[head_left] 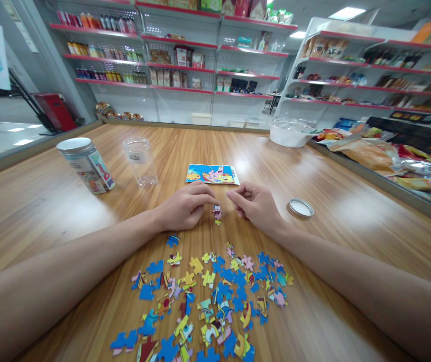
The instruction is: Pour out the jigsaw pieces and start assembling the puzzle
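Observation:
Small joined jigsaw pieces (pixel 217 213), pink and yellow, lie flat on the wooden table in a short upright strip between my hands. My left hand (pixel 187 205) rests on the table with its index finger stretched to the strip's top end; its other fingers are bent, and nothing shows in its grasp. On the other side, my right hand (pixel 256 203) is closed, thumb against the fingers, just apart from the strip; anything pinched there is hidden. Beyond both hands lies a picture card (pixel 212 174) with cartoon figures on blue. Loose jigsaw pieces (pixel 223 291), mostly blue, yellow and pink, are scattered nearer me.
On the left stand a lidded, labelled jar (pixel 87 166) and an open clear jar (pixel 140 163). A round lid (pixel 301 207) lies right of my right hand. Farther back are a white bowl (pixel 290 137) and packaged goods (pixel 373 153). Stocked shelves (pixel 181 65) line the wall.

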{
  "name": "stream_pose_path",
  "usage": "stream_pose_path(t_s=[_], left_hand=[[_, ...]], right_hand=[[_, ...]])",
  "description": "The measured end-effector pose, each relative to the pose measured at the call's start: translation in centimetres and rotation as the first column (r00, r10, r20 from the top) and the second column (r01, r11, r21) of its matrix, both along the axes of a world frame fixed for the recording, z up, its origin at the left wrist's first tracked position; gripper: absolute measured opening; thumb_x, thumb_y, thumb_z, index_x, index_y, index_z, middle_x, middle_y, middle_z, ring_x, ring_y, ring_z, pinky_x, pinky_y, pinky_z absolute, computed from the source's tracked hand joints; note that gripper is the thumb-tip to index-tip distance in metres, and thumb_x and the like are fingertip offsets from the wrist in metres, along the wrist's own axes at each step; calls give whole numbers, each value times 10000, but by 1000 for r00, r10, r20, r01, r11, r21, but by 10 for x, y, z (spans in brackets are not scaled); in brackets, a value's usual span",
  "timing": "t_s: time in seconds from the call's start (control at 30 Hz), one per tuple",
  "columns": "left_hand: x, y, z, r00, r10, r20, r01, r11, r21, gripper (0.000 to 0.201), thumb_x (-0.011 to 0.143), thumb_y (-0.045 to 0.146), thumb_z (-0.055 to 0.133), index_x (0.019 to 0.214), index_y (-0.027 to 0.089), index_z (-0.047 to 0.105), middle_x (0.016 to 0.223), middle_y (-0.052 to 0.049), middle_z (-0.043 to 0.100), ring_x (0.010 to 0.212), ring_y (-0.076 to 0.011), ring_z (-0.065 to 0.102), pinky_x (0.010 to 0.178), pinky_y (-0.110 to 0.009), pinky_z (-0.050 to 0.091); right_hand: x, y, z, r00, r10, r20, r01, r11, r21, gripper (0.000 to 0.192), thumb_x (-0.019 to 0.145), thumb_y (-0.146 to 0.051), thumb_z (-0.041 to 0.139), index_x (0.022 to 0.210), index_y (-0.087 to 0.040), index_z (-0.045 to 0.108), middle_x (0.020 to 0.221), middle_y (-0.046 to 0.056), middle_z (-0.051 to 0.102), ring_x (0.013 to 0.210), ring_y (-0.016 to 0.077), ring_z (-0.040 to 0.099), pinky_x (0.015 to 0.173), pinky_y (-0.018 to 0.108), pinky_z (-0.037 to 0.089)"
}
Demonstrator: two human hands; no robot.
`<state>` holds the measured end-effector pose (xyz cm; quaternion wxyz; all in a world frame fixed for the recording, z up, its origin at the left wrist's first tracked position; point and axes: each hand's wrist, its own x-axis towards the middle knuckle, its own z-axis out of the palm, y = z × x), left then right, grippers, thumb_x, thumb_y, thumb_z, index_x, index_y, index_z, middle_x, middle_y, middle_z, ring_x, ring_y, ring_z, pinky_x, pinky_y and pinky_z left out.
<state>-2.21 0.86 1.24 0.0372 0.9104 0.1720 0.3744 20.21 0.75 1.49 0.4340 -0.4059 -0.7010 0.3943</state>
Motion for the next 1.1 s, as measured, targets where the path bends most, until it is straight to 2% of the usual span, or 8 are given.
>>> stream_pose_path(t_s=[0.17, 0.27, 0.4, 0.53, 0.7, 0.8, 0.9, 1.1], left_hand=[[3, 1, -3, 995, 92, 47, -93, 996, 17, 220, 943, 180, 562, 1153, 158, 622, 909, -73, 687, 868, -178, 617, 795, -338, 531], [3, 2, -4, 997, 80, 1, -80, 995, 56, 133, 953, 231, 574, 1011, 155, 666, 823, -61, 678, 795, -164, 605, 755, -316, 525], [1, 3, -2, 999, 39, -13, -37, 995, 88, 156, 955, 214, 566, 874, 152, 684, 773, -61, 668, 759, -158, 596, 728, -310, 516], [-2, 4, -1, 999, 44, 19, -46, 991, 123, 141, 953, 211, 581, 899, 167, 703, 797, -57, 682, 769, -150, 588, 704, -291, 505], [-1, 4, -2, 998, 56, 30, -60, 989, 138, 131, 947, 229, 590, 906, 182, 705, 830, -53, 696, 783, -147, 597, 719, -294, 511], [1, 1, 1, 995, 70, 71, -75, 995, 61, 139, 937, 206, 567, 968, 172, 699, 836, -61, 696, 798, -162, 600, 743, -319, 514], [1, -4, 6, 994, 75, 75, -67, 992, -104, 162, 909, 185, 549, 968, 162, 699, 836, -57, 702, 809, -174, 603, 782, -346, 507], [0, -2, 6, 990, 123, 63, -90, 921, -379, 163, 895, 262, 616, 833, 167, 732, 787, -32, 707, 769, -144, 613, 735, -288, 488]], right_hand=[[-5, -8, -2, 994, 70, 87, -78, 993, 91, 281, 862, -426, 671, 794, -156, 639, 623, 5, 647, 494, 85, 561, 469, 221, 431], [-8, -14, -2, 983, 102, 150, -124, 981, 147, 257, 866, -399, 669, 793, -153, 665, 676, 31, 690, 547, 101, 586, 515, 238, 465], [-8, -17, 0, 976, 110, 187, -143, 975, 172, 248, 826, -384, 713, 787, -140, 693, 679, 42, 692, 560, 109, 591, 521, 241, 470], [-6, -13, 2, 980, 185, 71, -188, 981, 48, 286, 857, -412, 677, 834, -127, 675, 718, 55, 708, 556, 98, 602, 504, 225, 464], [-6, -5, 3, 962, 265, -59, -271, 953, -134, 280, 785, -371, 753, 886, -139, 633, 706, 22, 693, 502, 68, 556, 418, 188, 385], [-7, -3, 3, 961, 253, -113, -270, 948, -170, 291, 745, -363, 785, 834, -152, 604, 664, -2, 668, 477, 58, 524, 393, 181, 352], [-7, -2, 3, 971, 204, -122, -223, 959, -172, 303, 729, -363, 799, 802, -160, 586, 653, -7, 663, 475, 56, 516, 395, 182, 347], [-7, -4, 2, 983, 171, -68, -180, 972, -150, 321, 697, -354, 822, 788, -156, 585, 683, 11, 681, 525, 75, 557, 452, 200, 411]])
